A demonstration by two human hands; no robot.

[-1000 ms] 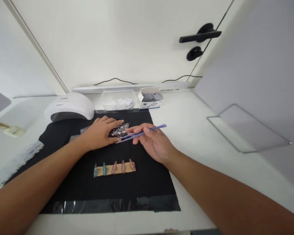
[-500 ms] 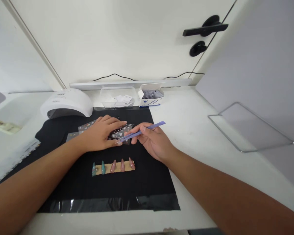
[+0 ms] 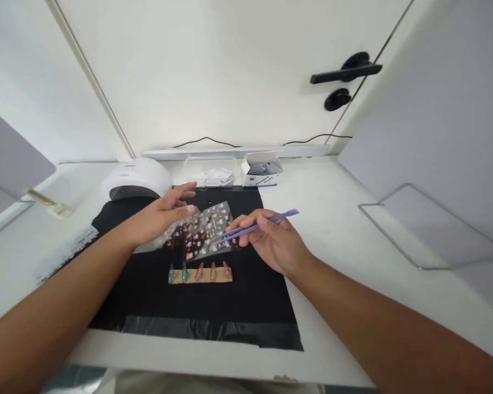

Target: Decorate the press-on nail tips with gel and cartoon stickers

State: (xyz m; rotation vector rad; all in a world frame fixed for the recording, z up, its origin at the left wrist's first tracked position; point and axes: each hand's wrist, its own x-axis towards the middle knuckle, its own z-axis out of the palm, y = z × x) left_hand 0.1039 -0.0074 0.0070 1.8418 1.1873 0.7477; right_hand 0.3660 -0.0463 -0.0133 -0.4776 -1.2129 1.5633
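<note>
My right hand (image 3: pixel 277 243) pinches purple tweezers (image 3: pixel 258 224), whose tips point left over a clear sticker sheet (image 3: pixel 207 235) printed with small flowers. My left hand (image 3: pixel 158 216) hovers above the sheet's left side with its fingers stretched out and nothing in them. A second sticker sheet (image 3: pixel 156 243) peeks out under that hand. Just in front of the sheets, a tan strip (image 3: pixel 200 273) carries several pointed false nails, green and pink. Everything lies on a black mat (image 3: pixel 189 306).
A white nail lamp (image 3: pixel 133 179) stands at the back left of the mat. Behind it are a clear tray of white packets (image 3: pixel 207 174) and an open box of pads (image 3: pixel 263 169). A wire-edged grey panel (image 3: pixel 427 230) lies at the right. A black door handle (image 3: pixel 347 70) sits on the wall.
My left hand has lifted off the sticker sheet and opened, uncovering the sheet. My right hand with the tweezers has stayed over its right edge. The camera view has shifted.
</note>
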